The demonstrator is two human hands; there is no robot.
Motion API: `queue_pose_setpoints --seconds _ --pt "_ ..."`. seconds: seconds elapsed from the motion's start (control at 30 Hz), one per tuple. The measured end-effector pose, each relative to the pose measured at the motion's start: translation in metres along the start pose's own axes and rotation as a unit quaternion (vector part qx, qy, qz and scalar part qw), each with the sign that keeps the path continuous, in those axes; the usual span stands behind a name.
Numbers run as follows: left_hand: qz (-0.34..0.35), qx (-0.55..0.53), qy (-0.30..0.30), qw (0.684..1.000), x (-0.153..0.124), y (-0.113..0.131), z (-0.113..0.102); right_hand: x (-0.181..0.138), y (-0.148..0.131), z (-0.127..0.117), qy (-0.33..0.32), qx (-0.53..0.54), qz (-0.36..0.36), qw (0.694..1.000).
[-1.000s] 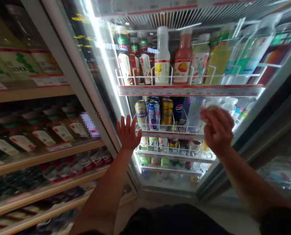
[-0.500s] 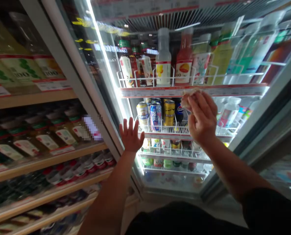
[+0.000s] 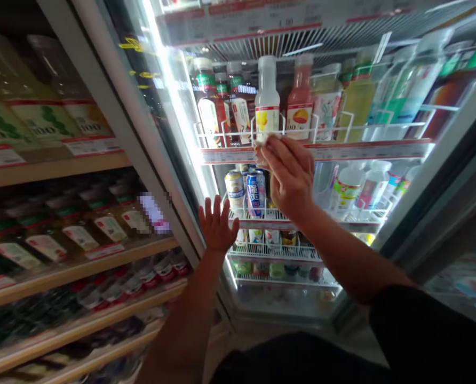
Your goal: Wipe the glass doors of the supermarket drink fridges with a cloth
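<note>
My right hand (image 3: pixel 292 173) is closed around a crumpled pale cloth (image 3: pixel 261 152), whose edge shows at the fingertips. Hand and cloth lie over the price strip (image 3: pixel 342 151) of the upper shelf in a lit drinks fridge, just below a clear bottle with a yellow-fruit label (image 3: pixel 267 101). Whether they touch the strip or glass before it, I cannot tell. My left hand (image 3: pixel 217 226) is spread flat, fingers up, by the fridge's left edge, left of a white-and-gold can (image 3: pixel 235 189) and a blue can (image 3: pixel 256 192). It holds nothing.
More bottles, including one with red drink (image 3: pixel 301 98), stand behind a white wire guard. Lower wire shelves (image 3: pixel 278 250) carry cans and bottles. On the left, past a grey frame (image 3: pixel 121 122), wooden shelves (image 3: pixel 54 170) hold rows of juice bottles. Light reflections cross the fridge's left side.
My right hand has moved left with the cloth, along the price strip, now covering the gold can. My left hand stays spread in nearly the same place. The view has shifted slightly.
</note>
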State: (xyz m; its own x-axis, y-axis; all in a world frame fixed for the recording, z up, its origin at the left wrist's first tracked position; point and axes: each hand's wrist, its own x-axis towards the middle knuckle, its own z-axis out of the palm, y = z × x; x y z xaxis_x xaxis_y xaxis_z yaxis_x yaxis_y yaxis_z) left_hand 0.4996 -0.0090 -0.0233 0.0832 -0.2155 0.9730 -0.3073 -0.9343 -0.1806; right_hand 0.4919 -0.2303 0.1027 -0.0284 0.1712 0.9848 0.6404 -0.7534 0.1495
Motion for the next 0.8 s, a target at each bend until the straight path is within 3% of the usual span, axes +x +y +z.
queue_pose_setpoints --seconds 0.07,0.2,0.27,0.37,0.43,0.5,0.63,0.7,0.8 --pt "0.001 0.0 0.003 1.0 0.001 0.001 -0.001 -0.01 -0.012 0.009 -0.02 0.014 -0.031 0.999" --pt "0.001 0.005 -0.001 1.0 0.001 0.001 -0.002 -0.03 -0.031 0.012 -0.119 0.037 -0.145 0.982" --pt "0.006 0.004 0.001 1.0 0.002 0.0 -0.002 -0.018 -0.026 0.006 -0.09 0.02 -0.114 0.989" --pt "0.01 0.001 0.005 1.0 0.003 0.0 -0.001 0.006 -0.008 -0.005 0.017 -0.022 -0.021 0.999" --pt "0.012 -0.001 0.008 1.0 0.003 0.0 -0.001 0.003 -0.002 -0.009 0.045 -0.038 0.017 0.998" --pt "0.01 -0.001 0.007 1.0 0.002 0.0 -0.001 -0.019 -0.006 -0.011 0.009 -0.028 0.004 1.0" --pt "0.002 -0.003 0.002 1.0 -0.001 0.0 -0.001 -0.066 -0.013 -0.016 -0.138 0.028 -0.135 0.981" --pt "0.001 -0.003 0.001 1.0 -0.003 0.0 0.0 -0.066 -0.005 -0.022 -0.127 0.021 -0.114 0.985" --pt "-0.001 -0.005 0.0 1.0 -0.003 -0.003 0.001 -0.052 0.013 -0.033 -0.042 -0.028 -0.022 0.999"
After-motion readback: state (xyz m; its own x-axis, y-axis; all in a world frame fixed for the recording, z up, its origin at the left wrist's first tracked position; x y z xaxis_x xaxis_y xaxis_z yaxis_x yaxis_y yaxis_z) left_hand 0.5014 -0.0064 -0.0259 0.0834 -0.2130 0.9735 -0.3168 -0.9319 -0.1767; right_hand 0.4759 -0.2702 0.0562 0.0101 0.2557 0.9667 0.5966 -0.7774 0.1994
